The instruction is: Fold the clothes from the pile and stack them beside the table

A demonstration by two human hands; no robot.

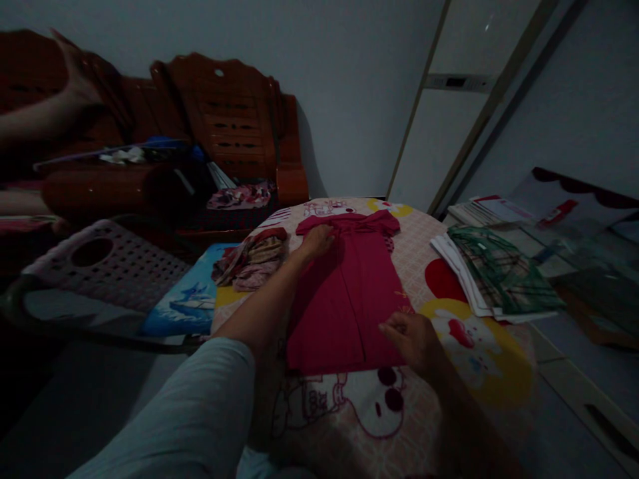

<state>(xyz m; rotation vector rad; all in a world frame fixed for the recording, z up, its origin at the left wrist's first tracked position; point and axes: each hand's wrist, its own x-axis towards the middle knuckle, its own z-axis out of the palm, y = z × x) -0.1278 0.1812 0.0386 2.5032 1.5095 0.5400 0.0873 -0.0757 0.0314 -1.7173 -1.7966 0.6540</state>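
Note:
A deep pink garment (329, 313) lies spread on the round table, its bunched, wider end away from me and its straight hem towards me. A long crease or dark seam line runs down its middle. At the far end, my left hand (319, 241) rests on the cloth with its fingers bent together on the fabric. My right hand (412, 342) is closed beside the garment's lower right edge. Whether cloth is between those fingers is hidden. Left of the garment sits a crumpled patterned cloth bundle (257, 259).
The table wears a printed tablecloth (344, 426). On its right lie folded papers under a green plastic bag (499, 269). A woven chair (114, 266) and blue printed bag (192, 293) stand left. Another person's hand (77, 80) shows before the wooden sofa (229, 113).

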